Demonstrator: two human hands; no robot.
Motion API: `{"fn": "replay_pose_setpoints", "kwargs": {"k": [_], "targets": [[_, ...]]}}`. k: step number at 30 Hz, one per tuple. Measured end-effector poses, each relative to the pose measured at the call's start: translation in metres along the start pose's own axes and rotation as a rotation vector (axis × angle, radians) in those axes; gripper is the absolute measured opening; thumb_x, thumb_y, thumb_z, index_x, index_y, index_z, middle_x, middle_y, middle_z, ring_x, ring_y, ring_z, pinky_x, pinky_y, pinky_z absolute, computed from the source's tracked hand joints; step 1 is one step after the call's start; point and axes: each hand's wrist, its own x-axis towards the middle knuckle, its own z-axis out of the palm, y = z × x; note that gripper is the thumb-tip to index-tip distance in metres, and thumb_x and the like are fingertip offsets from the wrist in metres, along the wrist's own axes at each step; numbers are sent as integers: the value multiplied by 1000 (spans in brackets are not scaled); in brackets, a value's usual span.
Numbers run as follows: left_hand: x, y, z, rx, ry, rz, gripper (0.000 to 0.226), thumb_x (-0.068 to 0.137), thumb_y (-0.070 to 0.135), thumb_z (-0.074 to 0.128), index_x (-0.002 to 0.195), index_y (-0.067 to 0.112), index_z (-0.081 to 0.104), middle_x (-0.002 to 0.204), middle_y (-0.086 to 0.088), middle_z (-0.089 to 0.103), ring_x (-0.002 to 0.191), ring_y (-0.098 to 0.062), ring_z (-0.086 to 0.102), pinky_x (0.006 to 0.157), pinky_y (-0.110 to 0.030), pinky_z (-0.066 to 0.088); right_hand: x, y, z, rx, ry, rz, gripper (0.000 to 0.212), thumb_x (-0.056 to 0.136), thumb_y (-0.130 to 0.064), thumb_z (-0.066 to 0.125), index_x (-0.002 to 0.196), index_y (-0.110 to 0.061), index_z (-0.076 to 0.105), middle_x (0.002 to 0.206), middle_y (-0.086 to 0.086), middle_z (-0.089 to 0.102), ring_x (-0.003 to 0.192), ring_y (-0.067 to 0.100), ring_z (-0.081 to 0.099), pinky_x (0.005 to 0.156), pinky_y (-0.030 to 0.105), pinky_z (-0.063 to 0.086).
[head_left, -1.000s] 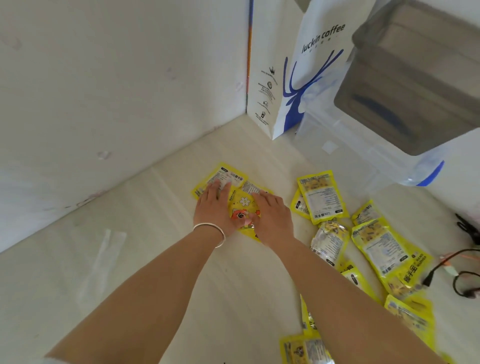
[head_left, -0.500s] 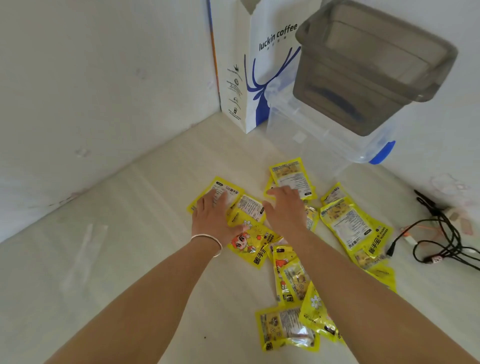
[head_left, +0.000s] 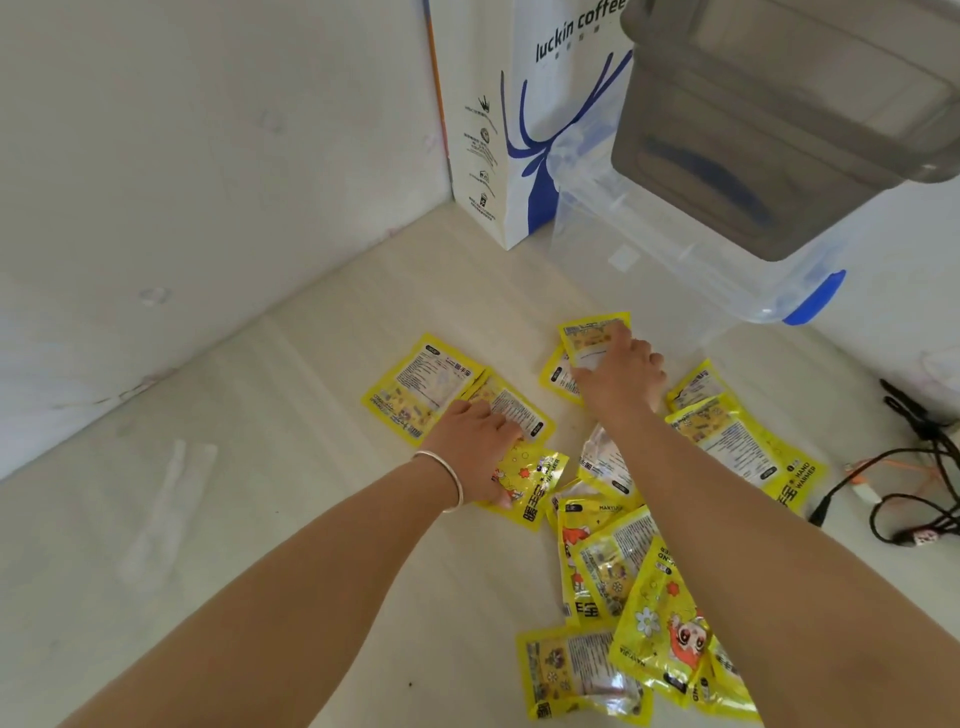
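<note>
on pale floor (head_left: 311, 467), glossy yellow rectangular sachets (head_left: 415, 384), left hand (head_left: 475, 441) resting flat

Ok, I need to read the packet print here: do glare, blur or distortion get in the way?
Head view: soft daylight, faint shadows; foil glare whitens the packet at the right hand and the bottom packet; fine print too soft to read; the wide lens bows the wall base.
</note>
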Motion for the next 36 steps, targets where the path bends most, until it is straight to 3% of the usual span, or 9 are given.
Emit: {"fn": "replay_pose_setpoints", "kwargs": {"k": [6, 11, 15, 17, 21, 24, 26, 31, 36], "targets": [[-8, -4, 0, -110, 15, -65, 57, 81, 59, 54, 123, 21, 59, 129, 1, 51, 128, -22, 37, 105, -38, 27, -4, 2, -8, 181, 43, 40, 87, 79, -22, 72, 148, -14, 20, 139, 15, 43, 127, 34, 43, 103, 42, 36], [-15, -25, -5, -660, 334, -398, 61, 67, 59, 53, 105, 14, 70, 122, -1, 55, 122, -23, 42, 100, -31, 36, -10, -5, -22, 326, -64, 43, 44, 81, -34, 71, 114, -7, 62, 115, 14, 65, 107, 32, 60, 82, 36, 48], [-12, -52, -3, -795, 399, -649, 46, 82, 50, 57, 109, 16, 70, 136, -2, 44, 128, -25, 34, 109, -32, 32, -29, -22, -24, 608, -324, -21, 22, 82, -32, 71, 98, -17, 67, 96, 9, 66, 73, 19, 59, 57, 24, 46], [-11, -61, 0, -777, 377, -714, 39, 87, 41, 57, 113, 14, 68, 143, -5, 35, 133, -28, 29, 112, -32, 25, -42, -28, -17, 595, -455, -51, 18, 83, -30, 70, 95, -18, 64, 93, 4, 62, 73, 16, 56, 50, 21, 44], [-11, -62, 2, -733, 328, -752, 40, 87, 38, 59, 106, 3, 64, 148, -11, 25, 134, -34, 27, 112, -34, 25, -61, -37, 14, 516, -472, -78, 27, 85, -31, 68, 104, -12, 63, 102, 5, 60, 90, 21, 59, 61, 24, 49], [-13, -63, 2, -660, 284, -737, 42, 85, 39, 62, 108, 4, 62, 146, -12, 27, 131, -36, 34, 108, -37, 32, -66, -38, 32, 167, -206, -185, 53, 84, -44, 64, 122, -9, 55, 129, 7, 43, 122, 27, 42, 97, 37, 41], [-14, -64, 0, -722, 273, -732, 43, 83, 38, 64, 113, 6, 61, 143, -12, 31, 124, -35, 45, 105, -37, 37, -68, -38, 33, 118, -126, -222, 60, 83, -47, 63, 129, -11, 50, 137, 7, 33, 128, 29, 32, 103, 40, 36], [-18, -59, -10, -764, 119, -723, 65, 86, 41, 60, 143, 20, 38, 136, -14, 52, 126, -32, 49, 100, -34, 41, -79, -49, 38, 317, -177, -157, 50, 86, -34, 63, 128, -15, 45, 134, 10, 35, 115, 33, 50, 84, 33, 42], [-43, -44, -18, -851, 104, -745, 66, 86, 36, 63, 144, 20, 37, 141, -9, 50, 129, -29, 47, 104, -34, 39, -88, -52, 32, 592, -333, -27, 29, 83, -28, 65, 101, -18, 46, 97, 5, 58, 88, 27, 59, 70, 30, 44]]}}
